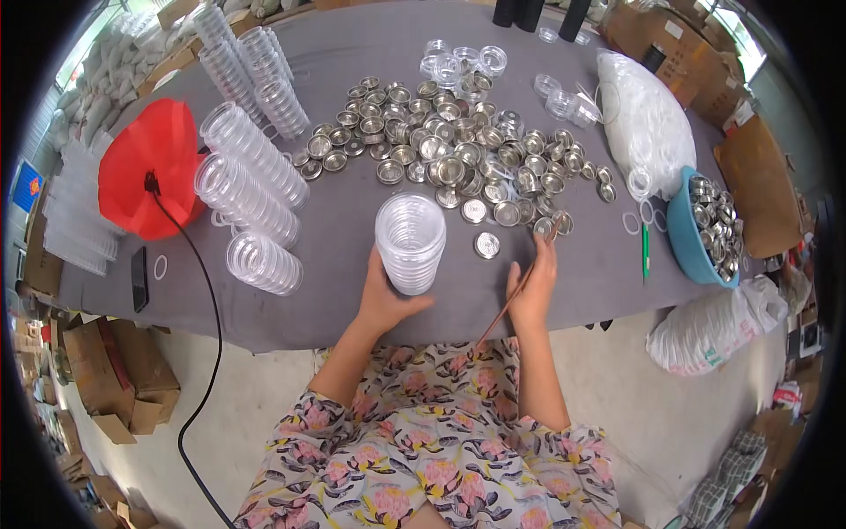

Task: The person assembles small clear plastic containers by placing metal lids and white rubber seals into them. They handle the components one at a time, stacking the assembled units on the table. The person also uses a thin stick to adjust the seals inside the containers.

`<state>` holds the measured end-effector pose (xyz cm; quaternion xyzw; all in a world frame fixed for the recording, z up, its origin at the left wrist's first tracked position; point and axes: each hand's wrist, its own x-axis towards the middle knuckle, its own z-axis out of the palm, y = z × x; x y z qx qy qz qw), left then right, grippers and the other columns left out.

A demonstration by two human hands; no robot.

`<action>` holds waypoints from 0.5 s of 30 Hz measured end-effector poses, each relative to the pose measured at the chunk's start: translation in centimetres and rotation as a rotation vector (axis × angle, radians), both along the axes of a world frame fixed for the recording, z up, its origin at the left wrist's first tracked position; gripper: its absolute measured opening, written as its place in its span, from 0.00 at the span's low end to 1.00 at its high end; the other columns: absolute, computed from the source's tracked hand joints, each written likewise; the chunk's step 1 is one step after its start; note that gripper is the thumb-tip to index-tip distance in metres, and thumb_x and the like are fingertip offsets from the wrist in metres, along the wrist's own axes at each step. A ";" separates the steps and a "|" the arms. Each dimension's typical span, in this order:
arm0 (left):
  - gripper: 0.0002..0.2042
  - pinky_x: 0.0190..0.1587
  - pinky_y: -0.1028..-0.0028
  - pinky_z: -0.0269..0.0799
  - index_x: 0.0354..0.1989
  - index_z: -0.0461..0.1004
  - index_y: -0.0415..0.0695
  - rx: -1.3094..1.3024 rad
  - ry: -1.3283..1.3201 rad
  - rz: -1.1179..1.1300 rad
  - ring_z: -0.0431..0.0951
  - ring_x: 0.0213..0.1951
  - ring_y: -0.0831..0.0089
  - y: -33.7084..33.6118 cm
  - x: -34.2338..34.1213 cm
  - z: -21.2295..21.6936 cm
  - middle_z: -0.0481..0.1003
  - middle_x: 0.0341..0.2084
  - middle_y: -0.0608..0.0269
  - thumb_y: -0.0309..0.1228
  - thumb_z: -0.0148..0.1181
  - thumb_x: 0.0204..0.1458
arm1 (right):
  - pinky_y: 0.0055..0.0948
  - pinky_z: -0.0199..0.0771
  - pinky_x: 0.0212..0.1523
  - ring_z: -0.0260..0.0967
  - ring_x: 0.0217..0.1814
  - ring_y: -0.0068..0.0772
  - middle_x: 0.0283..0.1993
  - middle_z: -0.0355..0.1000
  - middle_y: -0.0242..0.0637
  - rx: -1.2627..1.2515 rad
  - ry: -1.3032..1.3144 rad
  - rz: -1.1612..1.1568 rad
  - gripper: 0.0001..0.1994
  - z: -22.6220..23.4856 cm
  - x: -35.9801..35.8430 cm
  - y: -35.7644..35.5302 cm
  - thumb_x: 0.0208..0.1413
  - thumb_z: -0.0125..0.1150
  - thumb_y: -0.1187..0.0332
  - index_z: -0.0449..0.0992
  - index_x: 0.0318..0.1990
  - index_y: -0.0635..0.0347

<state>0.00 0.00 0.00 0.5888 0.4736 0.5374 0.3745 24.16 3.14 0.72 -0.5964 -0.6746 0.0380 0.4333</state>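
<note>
Flowered clothing (441,472) lies nearest the camera, just in front of the near edge of a grey surface (339,256), so the middle of it is within easy reach. Along the left edge sits a crumpled red bag-like thing (132,167) with a black cable (217,326) running down from it; a dark phone (139,278) lies by the near left corner, apparently out of the way. Next come columns of clear round containers (247,198), piled, it seems, to save room. Close to the middle of the near edge, the left grip (388,300) curls round the lower side of a stack of clear cups (411,242), mouth upward, likely to steady it; whether its base rests on the surface I cannot tell. Toward the far edge spreads a loose heap of small metal cups (450,169), probably so that single ones stay reachable. The right grip (531,291) is closed on a thin brown stick (500,318), slanted so that its far tip comes near one metal cup (544,227); contact is unclear. By the right edge stand a white plastic bag (648,115) and a blue basin (681,231), its wall keeping further metal pieces (716,220) together.
</note>
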 end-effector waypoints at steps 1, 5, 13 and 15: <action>0.40 0.66 0.64 0.45 0.64 0.46 0.37 0.145 -0.117 0.017 0.55 0.64 0.60 0.3 -0.2 -0.7 0.57 0.60 0.48 0.41 0.60 0.48 | 0.47 0.50 0.63 0.51 0.65 0.58 0.60 0.59 0.54 -0.003 -0.023 -0.011 0.30 -0.1 0.4 0.1 0.47 0.55 0.77 0.56 0.61 0.67; 0.28 0.64 0.66 0.49 0.60 0.54 0.32 0.072 -0.382 0.153 0.60 0.61 0.61 2.4 -3.1 1.3 0.62 0.57 0.48 0.31 0.54 0.53 | 0.50 0.48 0.64 0.52 0.65 0.55 0.60 0.59 0.52 -0.095 -0.027 -0.128 0.31 -0.9 0.7 0.2 0.46 0.52 0.79 0.55 0.62 0.65; 0.13 0.60 0.62 0.55 0.45 0.73 0.44 0.293 0.698 0.248 0.68 0.53 0.61 13.4 -4.0 1.3 0.72 0.46 0.55 0.27 0.57 0.50 | 0.54 0.44 0.65 0.52 0.65 0.50 0.60 0.60 0.46 -0.210 -0.118 -0.100 0.33 -1.0 0.5 0.7 0.46 0.50 0.80 0.53 0.64 0.60; 0.09 0.58 0.61 0.58 0.39 0.75 0.45 0.259 1.067 0.306 0.70 0.50 0.62 14.2 -4.1 1.0 0.74 0.40 0.58 0.28 0.58 0.48 | 0.53 0.44 0.66 0.52 0.65 0.50 0.60 0.60 0.46 -0.219 -0.106 -0.102 0.33 -0.7 0.5 0.6 0.46 0.51 0.79 0.54 0.64 0.60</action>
